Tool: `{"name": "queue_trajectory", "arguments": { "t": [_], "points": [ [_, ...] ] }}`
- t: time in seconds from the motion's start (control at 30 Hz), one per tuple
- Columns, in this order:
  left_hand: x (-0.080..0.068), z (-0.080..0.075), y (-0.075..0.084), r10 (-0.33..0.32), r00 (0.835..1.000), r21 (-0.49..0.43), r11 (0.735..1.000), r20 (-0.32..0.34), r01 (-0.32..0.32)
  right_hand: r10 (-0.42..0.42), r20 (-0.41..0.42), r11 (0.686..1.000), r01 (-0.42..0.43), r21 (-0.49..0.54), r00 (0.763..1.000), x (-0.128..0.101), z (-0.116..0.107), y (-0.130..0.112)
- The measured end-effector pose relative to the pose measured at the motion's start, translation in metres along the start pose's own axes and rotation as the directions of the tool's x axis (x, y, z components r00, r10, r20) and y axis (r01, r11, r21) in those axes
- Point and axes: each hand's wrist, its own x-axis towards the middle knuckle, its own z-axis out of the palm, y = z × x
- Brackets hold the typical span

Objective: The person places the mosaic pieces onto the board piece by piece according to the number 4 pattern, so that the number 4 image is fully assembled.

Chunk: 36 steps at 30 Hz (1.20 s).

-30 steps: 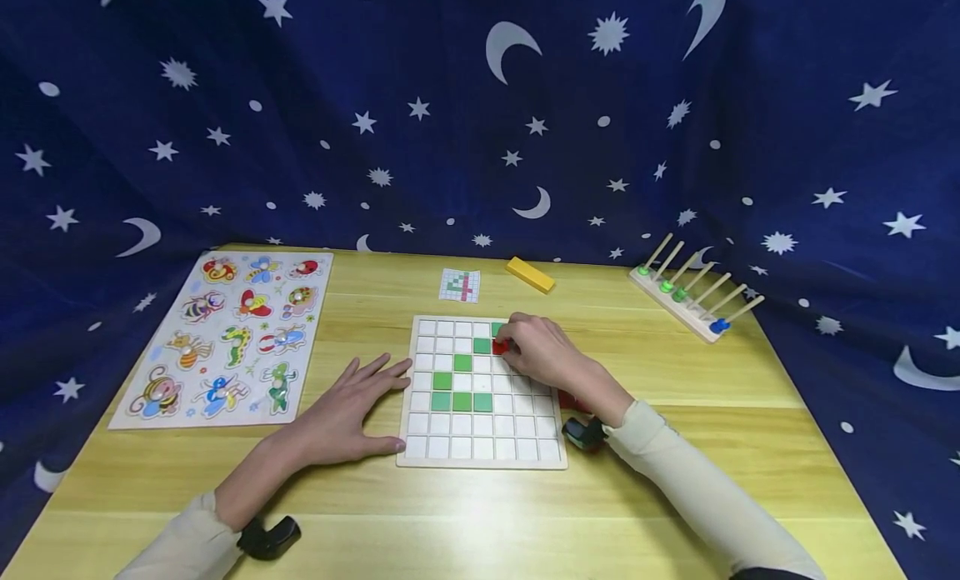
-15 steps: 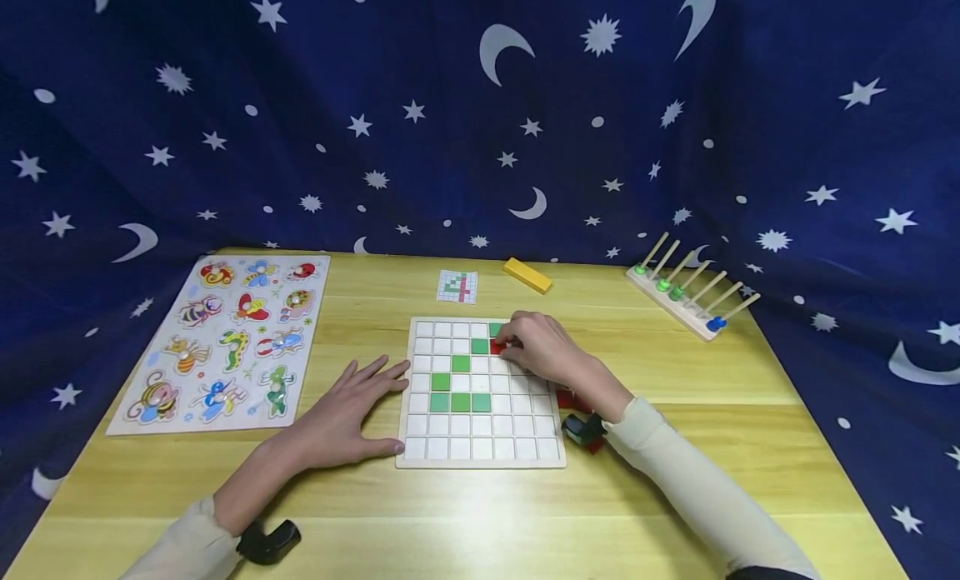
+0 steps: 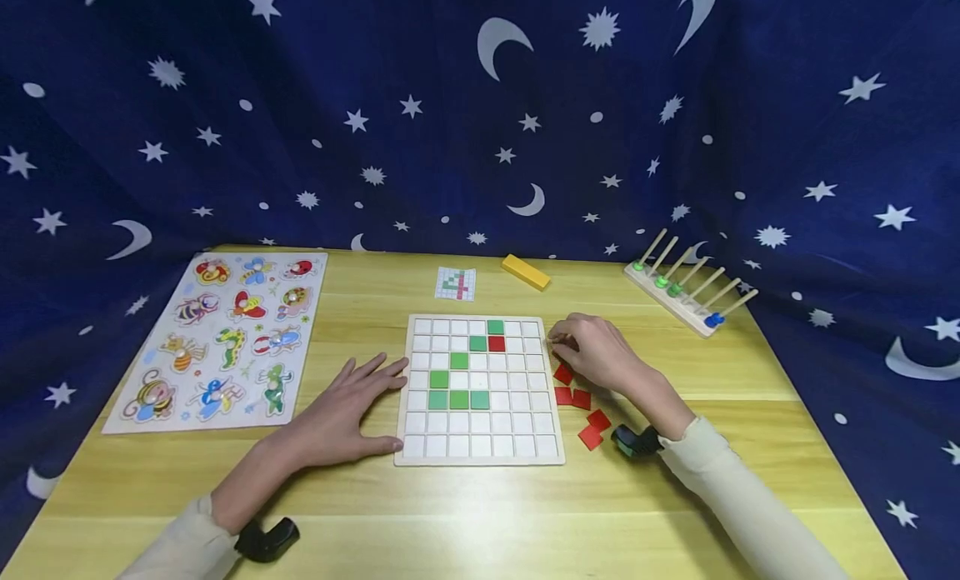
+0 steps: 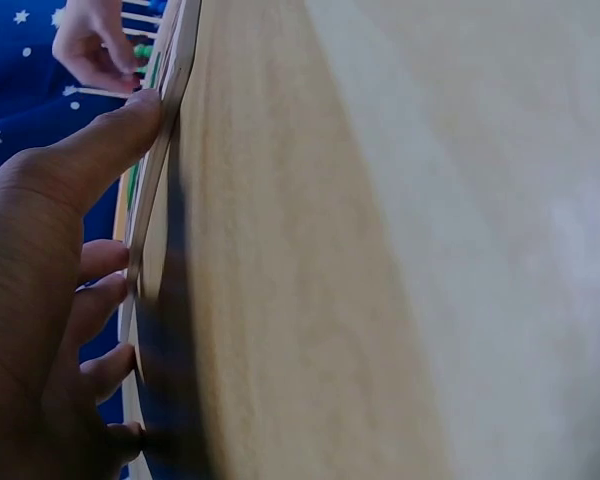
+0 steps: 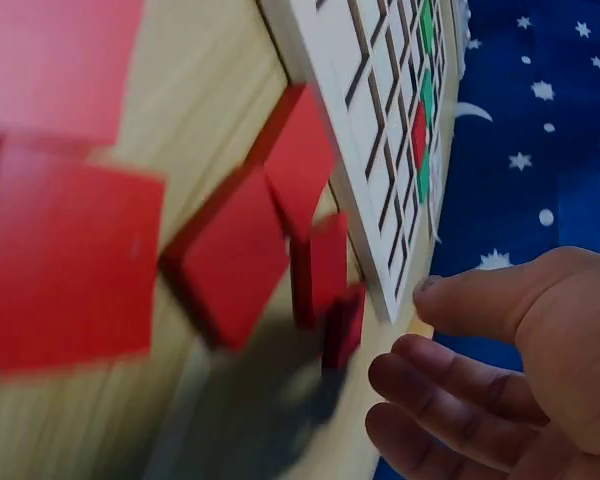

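From where I stand, the broad pale wooden table (image 3: 480, 522) gives a flat base, and the square white gridded wooden board (image 3: 502, 422) lies on it between two bare hands. The left hand (image 3: 341, 417) is spread along the board's left side, thumb and fingertips at the rim, gripping nothing; that is a sensible brace, best done with light pressure so the board doesn't slide. The right hand (image 3: 596, 355) is released — thumb and bent fingers stand apart just off the board's upper right edge, and I see nothing between them. Beyond the board lies a small white paper card (image 3: 456, 284) printed with a green-and-red gridded figure; I'd glance at it and count cells before each placing. The work looks to me like seating coloured squares in cells. One thin red square tile (image 3: 497, 343) sits in the second row from the top, directly below one green square tile (image 3: 496, 326). More loose red square tiles (image 3: 581, 399) lie scattered beside the board's right edge, some touching. To do this neatly, I'd separate one first, pinch it by opposite edges and lower it level, sides matched to the cell lines — a tilted tile could catch or nudge its neighbour.
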Motion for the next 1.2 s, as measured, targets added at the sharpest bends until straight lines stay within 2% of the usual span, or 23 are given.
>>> {"name": "queue_trajectory", "arguments": {
  "t": [0.2, 0.6, 0.97, 1.2],
  "points": [
    [0.0, -0.002, 0.0, -0.006, 1.0, -0.01, 1.0, 0.006, 0.006, 0.021, 0.04, 0.999, -0.02, -0.025, 0.999, -0.009, -0.007, 0.009],
    [-0.001, 0.0, 0.001, -0.003, 1.0, -0.023, 1.0, -0.001, 0.003, -0.015, 0.099, 1.0, 0.017, -0.019, 0.995, -0.008, 0.003, 0.014],
    [-0.001, -0.001, 0.001, -0.004, 1.0, -0.011, 1.0, 0.006, 0.004, 0.016, 0.061, 0.997, -0.011, -0.08, 0.998, -0.009, 0.005, 0.019],
    [-0.001, -0.002, 0.002, -0.008, 1.0, -0.012, 1.0, 0.005, 0.008, 0.014, 0.034, 0.998, -0.011, -0.066, 0.999, -0.008, 0.005, 0.018]
  ]
}}
